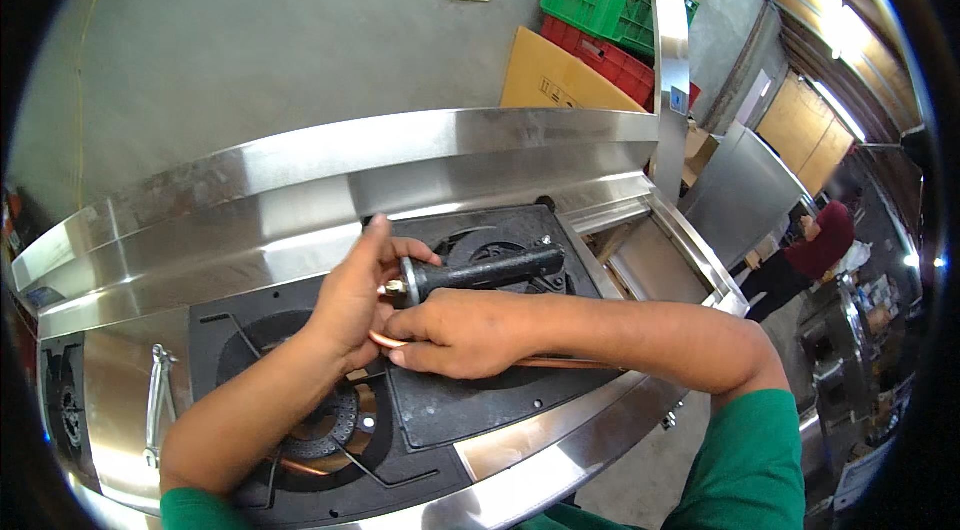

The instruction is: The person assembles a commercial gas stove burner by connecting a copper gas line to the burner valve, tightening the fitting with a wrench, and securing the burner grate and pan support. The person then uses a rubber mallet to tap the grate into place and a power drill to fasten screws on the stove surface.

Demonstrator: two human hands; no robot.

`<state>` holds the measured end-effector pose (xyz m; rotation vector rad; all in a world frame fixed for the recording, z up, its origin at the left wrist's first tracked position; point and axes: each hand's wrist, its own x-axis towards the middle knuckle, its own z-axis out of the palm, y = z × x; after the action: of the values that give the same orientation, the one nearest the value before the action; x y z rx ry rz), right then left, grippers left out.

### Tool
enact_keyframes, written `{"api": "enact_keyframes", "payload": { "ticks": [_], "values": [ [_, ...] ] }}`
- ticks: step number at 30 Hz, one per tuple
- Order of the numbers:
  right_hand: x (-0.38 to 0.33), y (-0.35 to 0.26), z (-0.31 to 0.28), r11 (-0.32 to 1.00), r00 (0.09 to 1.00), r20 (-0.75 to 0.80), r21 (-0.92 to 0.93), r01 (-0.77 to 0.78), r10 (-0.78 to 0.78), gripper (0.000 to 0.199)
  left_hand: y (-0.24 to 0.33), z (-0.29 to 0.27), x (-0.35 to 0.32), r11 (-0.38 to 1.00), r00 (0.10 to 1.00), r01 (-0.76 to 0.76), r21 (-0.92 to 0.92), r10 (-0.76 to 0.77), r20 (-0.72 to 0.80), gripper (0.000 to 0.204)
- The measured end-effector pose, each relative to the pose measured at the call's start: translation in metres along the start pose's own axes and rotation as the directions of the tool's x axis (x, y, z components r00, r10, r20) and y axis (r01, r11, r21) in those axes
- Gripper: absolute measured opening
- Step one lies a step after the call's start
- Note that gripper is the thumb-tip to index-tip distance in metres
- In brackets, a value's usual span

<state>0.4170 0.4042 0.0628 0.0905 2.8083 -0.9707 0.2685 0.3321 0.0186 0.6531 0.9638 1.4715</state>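
My left hand (pixel 362 292) has its fingers pinched at the brass fitting on the near end of a black cast-iron burner pipe (pixel 490 270), which lies across the black stove top (pixel 450 400). My right hand (pixel 462 333) crosses in front and grips a thin copper tube (pixel 555 363), whose bent end curves up toward the fitting. Both hands meet at that joint over the middle of the stainless steel stove (pixel 300 180).
A round gas burner (pixel 325 430) sits below my left forearm; another shows at the far left (pixel 70 410). A metal wrench (pixel 157 400) lies on the steel surface at left. Green and red crates (pixel 600 0) and cardboard stand behind. A person in dark red (pixel 815 250) works at right.
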Motion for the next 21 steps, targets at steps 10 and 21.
{"api": "enact_keyframes", "payload": {
  "ticks": [10, 21],
  "values": [
    [-0.087, -0.014, -0.031, 0.962, 0.963, -0.189, -0.159, -0.221, 0.190, 0.040, 0.046, -0.032, -0.013, 0.605, 0.905, -0.060, 0.794, -0.304, 0.300, 0.078],
    [-0.204, 0.071, 0.095, 0.905, 0.185, -0.886, 0.416, -0.086, 0.425, 0.032, 0.063, -0.050, -0.004, 0.772, 0.941, 0.005, 0.635, -0.219, 0.258, 0.075]
  ]
}}
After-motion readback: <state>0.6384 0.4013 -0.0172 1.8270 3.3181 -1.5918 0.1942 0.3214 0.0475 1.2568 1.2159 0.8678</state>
